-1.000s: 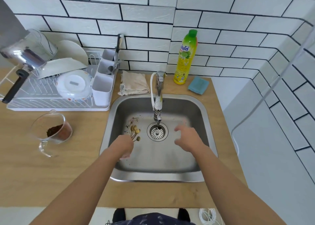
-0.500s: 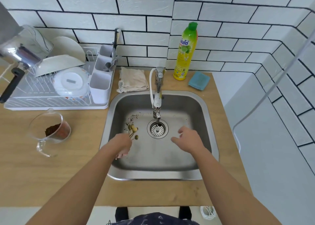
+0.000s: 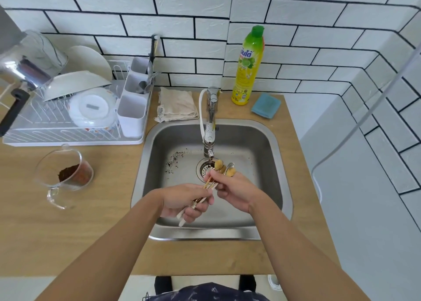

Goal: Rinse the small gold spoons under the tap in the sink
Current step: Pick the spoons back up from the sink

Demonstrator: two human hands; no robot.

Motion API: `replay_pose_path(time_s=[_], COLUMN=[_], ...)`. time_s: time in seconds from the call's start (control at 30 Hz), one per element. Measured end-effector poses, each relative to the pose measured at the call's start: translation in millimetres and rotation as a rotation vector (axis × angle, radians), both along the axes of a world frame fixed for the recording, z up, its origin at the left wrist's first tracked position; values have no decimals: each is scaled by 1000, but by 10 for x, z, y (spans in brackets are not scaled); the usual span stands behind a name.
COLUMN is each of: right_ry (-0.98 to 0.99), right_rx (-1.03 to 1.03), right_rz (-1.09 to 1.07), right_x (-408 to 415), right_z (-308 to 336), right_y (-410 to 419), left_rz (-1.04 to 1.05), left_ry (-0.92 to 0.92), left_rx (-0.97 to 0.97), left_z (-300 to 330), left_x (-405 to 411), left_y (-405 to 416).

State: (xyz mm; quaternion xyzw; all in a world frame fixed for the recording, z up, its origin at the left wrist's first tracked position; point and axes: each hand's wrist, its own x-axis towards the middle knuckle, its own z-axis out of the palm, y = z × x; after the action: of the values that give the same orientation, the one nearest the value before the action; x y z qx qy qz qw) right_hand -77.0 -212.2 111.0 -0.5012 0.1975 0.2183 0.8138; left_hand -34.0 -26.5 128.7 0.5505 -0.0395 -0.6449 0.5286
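Both forearms stretched forward, left hand (image 3: 187, 201) curled in a grip, right hand (image 3: 235, 189) pinching just beside it

Bare forearms and hands, no sleeves; dark navy patterned garment (image 3: 205, 292) below.

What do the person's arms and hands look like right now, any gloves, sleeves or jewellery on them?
Both arms are bare from the bottom of the frame to the wrists: no sleeves, gloves or watch show. The left hand and right hand are bare too, and no rings or markings can be made out on them. Dark patterned clothing shows at the bottom edge.
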Motion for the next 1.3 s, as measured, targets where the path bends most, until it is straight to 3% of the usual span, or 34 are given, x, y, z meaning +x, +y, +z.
replay_pose_path(time_s=[0.23,0.3,0.4,0.5,0.6,0.7,0.83,0.9,1.0,1.13,1.3], right_ry=[-103,-118,-138,-145,-172,-197,-183,-235,-371,-588,-653], right_rx=[-85,-63,-47,-95,-108,-106,-155,-191,-183,-230,-506], right_rz=[-184,-308,-446,-468,-497,-531,-487,-432,-399,-365,-272], right_x=[-45,-75,-118,-154,-178,-155,-169,-183,-57,538,1483], right_z=[-53,-70,-97,-133,-153,-126,17,162,566,1136,1390], right_y=[-42,-85,-114,7,191,233,219,215,181,260,661], left_rz=[107,362,920,1146,1288,1332,1304,1286,1316,1408,1399], left_ry=[-24,22,56,1,-136,-270,-305,-367,-609,-820,-978], left_rx=[0,28,50,29,129,215,259,211,64,-23,154], left_z=[14,-70,-284,-335,-208,-167,-131,-70,132,546,796], left_x=[21,-1,-125,-240,-192,-123,-152,-193,-75,502,1166], left_y=[-35,14,8,-262,-542,-637,-610,-490,-164,323,730])
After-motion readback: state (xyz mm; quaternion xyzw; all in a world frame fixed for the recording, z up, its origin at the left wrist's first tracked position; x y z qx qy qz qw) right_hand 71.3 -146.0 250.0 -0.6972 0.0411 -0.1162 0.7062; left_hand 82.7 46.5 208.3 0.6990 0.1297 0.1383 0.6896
